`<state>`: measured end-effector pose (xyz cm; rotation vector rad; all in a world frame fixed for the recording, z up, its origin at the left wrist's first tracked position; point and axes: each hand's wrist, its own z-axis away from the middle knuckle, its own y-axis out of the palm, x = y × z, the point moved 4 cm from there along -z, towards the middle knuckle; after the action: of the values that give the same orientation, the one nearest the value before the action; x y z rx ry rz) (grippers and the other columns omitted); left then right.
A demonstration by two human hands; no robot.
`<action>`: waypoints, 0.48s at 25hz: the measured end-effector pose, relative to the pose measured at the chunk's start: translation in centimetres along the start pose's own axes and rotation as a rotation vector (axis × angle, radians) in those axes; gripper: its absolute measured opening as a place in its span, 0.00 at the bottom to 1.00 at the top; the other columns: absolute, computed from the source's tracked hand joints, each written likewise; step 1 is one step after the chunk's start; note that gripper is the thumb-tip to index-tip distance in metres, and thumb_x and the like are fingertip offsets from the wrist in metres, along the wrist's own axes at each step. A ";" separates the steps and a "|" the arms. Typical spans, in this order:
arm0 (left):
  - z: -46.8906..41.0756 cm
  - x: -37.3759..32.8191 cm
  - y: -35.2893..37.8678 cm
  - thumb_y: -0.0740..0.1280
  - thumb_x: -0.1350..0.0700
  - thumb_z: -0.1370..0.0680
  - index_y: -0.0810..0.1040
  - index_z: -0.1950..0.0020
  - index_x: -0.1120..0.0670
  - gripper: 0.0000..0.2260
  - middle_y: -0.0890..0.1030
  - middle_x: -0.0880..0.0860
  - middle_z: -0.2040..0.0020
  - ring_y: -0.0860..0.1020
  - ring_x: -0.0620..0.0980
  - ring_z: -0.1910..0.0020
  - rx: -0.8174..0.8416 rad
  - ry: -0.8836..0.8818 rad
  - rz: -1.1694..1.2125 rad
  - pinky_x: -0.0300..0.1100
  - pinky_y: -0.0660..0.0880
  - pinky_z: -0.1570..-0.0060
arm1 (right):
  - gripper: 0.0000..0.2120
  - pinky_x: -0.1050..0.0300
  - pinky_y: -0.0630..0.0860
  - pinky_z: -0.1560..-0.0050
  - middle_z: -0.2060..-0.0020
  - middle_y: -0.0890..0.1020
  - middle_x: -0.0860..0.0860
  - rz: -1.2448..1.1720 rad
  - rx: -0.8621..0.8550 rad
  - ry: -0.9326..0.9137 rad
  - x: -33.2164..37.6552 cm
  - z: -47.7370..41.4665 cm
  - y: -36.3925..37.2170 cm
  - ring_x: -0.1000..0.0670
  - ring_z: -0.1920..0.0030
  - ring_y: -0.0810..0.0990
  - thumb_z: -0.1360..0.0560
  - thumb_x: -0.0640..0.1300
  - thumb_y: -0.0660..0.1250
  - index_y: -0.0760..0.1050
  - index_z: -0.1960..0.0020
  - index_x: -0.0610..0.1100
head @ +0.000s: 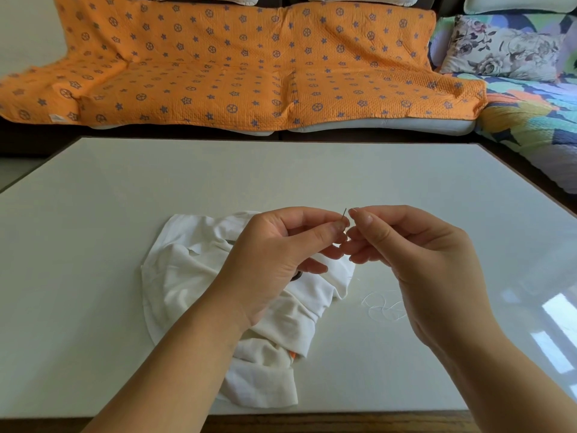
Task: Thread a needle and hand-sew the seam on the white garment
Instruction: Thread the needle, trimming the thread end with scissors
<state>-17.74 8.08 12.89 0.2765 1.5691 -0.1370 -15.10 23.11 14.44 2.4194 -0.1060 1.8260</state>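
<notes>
No words or numbers are showing clearly enough to read. A tiny white tag is sitting on the front edge of the orange blanket, but it is looking too small and blurry. The blanket is only showing blue stars and wheels

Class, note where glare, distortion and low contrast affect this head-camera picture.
Head view: window glare whitens the table near its right edge; the wide-angle lens bows the table's edges; the white thread barely shows on the pale top; the needle shows no eye.
</notes>
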 end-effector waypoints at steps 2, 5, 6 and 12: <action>0.0 0.1 0.0 0.71 0.49 0.31 0.85 0.53 0.51 0.10 0.86 0.52 0.57 0.84 0.46 0.57 0.001 -0.009 0.010 0.42 0.78 0.57 | 0.05 0.60 0.78 0.62 0.67 0.85 0.46 0.008 -0.004 -0.018 0.3 0.1 0.0 0.47 0.65 0.84 0.30 0.45 0.71 0.85 0.62 0.48; -0.1 0.1 0.1 0.71 0.50 0.30 0.85 0.53 0.51 0.09 0.86 0.53 0.57 0.83 0.46 0.57 0.007 -0.016 0.019 0.41 0.77 0.58 | 0.05 0.58 0.79 0.61 0.68 0.85 0.46 0.045 -0.014 -0.033 0.3 0.2 -0.1 0.46 0.65 0.84 0.28 0.43 0.71 0.84 0.63 0.47; -0.1 0.1 0.1 0.71 0.51 0.30 0.85 0.53 0.52 0.09 0.86 0.53 0.57 0.83 0.46 0.57 0.011 -0.014 0.022 0.40 0.77 0.59 | 0.06 0.58 0.79 0.62 0.68 0.85 0.46 0.061 -0.014 -0.039 0.3 0.2 -0.1 0.46 0.65 0.84 0.27 0.42 0.71 0.84 0.63 0.46; 0.0 0.1 0.2 0.72 0.49 0.32 0.86 0.54 0.52 0.11 0.86 0.53 0.58 0.83 0.47 0.57 0.021 -0.004 0.024 0.40 0.77 0.60 | 0.06 0.60 0.78 0.63 0.69 0.85 0.48 0.109 -0.016 -0.083 0.5 0.3 0.0 0.49 0.67 0.83 0.27 0.39 0.71 0.83 0.62 0.46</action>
<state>-17.72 8.31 12.80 0.3107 1.5610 -0.1352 -14.65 23.09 14.79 2.5253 -0.2631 1.7592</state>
